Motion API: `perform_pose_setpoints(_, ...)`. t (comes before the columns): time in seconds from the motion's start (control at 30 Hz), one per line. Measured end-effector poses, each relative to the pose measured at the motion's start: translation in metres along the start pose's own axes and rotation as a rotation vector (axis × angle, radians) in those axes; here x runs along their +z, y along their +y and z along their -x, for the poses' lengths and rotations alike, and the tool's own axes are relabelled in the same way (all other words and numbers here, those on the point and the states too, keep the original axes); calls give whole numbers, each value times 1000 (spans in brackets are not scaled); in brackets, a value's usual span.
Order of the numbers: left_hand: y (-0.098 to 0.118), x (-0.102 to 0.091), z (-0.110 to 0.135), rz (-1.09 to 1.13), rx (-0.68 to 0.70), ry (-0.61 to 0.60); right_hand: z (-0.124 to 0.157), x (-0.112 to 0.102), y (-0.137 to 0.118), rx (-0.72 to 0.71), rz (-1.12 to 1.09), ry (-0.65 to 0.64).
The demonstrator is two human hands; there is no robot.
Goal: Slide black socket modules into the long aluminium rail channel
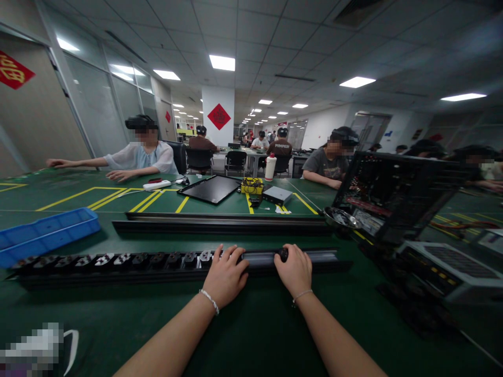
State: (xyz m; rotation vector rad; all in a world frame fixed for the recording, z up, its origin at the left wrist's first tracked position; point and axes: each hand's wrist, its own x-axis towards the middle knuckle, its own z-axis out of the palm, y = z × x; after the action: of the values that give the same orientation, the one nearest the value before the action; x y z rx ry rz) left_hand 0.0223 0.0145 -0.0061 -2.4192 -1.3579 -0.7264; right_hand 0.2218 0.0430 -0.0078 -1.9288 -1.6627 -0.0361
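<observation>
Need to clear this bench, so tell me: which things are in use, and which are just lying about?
In use: long black socket strip, with the left hand and right hand resting on it.

Lying about: second black rail, blue bin, open computer case, metal bowl, black panel, white bottle.

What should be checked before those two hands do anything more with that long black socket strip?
1. Both hands placed: left hand and right hand rest on the socket strip: ok.
2. Strip flat on the green table: ok.
3. Right hand's fingers curl by a small black part; held or not: cannot tell.
4. Behind it, the second black rail lies parallel, apart: ok.
5. At the strip's right end, metal bowl and computer case crowd in: not ok.
6. By the left end, blue bin, touching or not: cannot tell.
</observation>
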Motion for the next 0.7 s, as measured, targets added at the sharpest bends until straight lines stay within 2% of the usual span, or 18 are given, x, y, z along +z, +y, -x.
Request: perform_pose_setpoints(0.7, 0, 1, 0, 1, 3, 13, 0, -1, 1, -10, -11, -6)
